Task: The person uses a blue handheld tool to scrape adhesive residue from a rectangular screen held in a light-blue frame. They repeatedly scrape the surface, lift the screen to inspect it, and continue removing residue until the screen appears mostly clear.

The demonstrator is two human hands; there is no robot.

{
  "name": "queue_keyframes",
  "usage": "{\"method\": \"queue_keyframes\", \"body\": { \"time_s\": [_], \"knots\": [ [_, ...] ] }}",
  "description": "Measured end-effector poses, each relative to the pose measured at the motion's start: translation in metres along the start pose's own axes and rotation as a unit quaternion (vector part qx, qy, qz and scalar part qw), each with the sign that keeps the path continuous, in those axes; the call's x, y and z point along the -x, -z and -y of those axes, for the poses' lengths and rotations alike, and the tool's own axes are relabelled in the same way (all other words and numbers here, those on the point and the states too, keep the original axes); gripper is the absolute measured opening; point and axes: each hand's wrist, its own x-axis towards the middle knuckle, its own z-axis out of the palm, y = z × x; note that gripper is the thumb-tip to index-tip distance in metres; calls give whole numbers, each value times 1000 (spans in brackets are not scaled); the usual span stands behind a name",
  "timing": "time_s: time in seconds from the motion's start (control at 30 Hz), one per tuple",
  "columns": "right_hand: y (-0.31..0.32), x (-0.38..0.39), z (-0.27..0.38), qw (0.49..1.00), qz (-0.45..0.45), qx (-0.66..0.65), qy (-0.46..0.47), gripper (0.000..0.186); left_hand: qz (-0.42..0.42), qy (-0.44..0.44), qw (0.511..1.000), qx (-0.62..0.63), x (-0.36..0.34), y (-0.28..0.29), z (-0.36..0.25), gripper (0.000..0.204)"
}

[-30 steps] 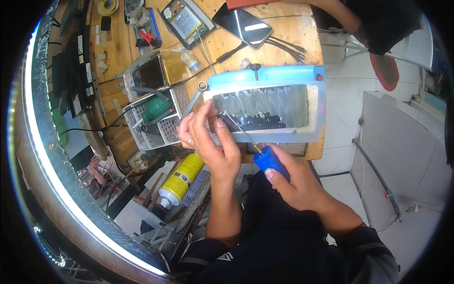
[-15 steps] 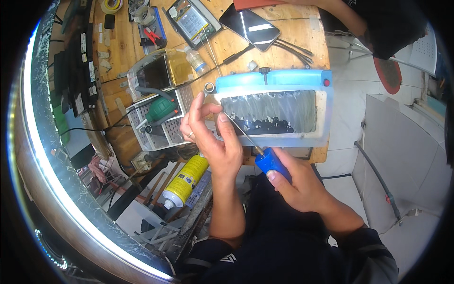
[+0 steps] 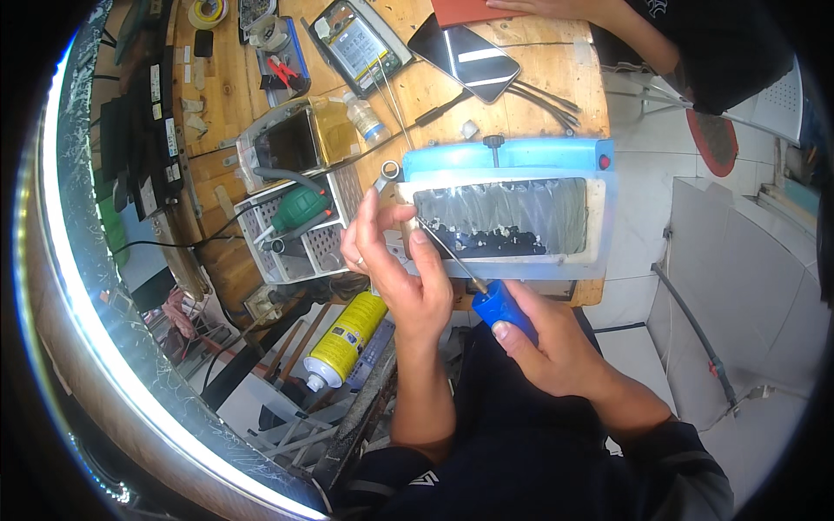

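In my right hand point(image 3: 547, 343), fingers wrapped round its handle, is a blue-handled tool point(image 3: 497, 306) with a thin metal rod. The rod slants up and left to the fingertips of my left hand point(image 3: 400, 273). There the left thumb and index finger close in a pinch at the rod's tip, while the other fingers stay raised. Behind the rod, a dark rectangular phone screen panel point(image 3: 504, 208) rests on a light blue platform point(image 3: 539, 154). Wrinkled greyish film covers its upper part, and its lower edge shows black with torn whitish bits.
Left of the platform stand a white perforated basket point(image 3: 334, 247) with a green-bodied tool point(image 3: 300, 208) and a yellow spray can point(image 3: 347, 339). Phones point(image 3: 469, 61), a small bottle point(image 3: 367, 122) and cables occupy the bench's far side. Another person's arm point(image 3: 630, 30) reaches in top right.
The whole view has shifted slightly, moving the scene a little down and right. My left thumb and index finger appear slightly farther apart at the rod's tip. My right hand keeps its grip.
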Motion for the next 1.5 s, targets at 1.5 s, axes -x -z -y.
{"method": "queue_keyframes", "body": {
  "time_s": [1.5],
  "knots": [
    [4, 26, 4, 998, -7, -9, -61, 58, 17, 0, 994, -109, -3, 10, -13, 20]
  ]
}}
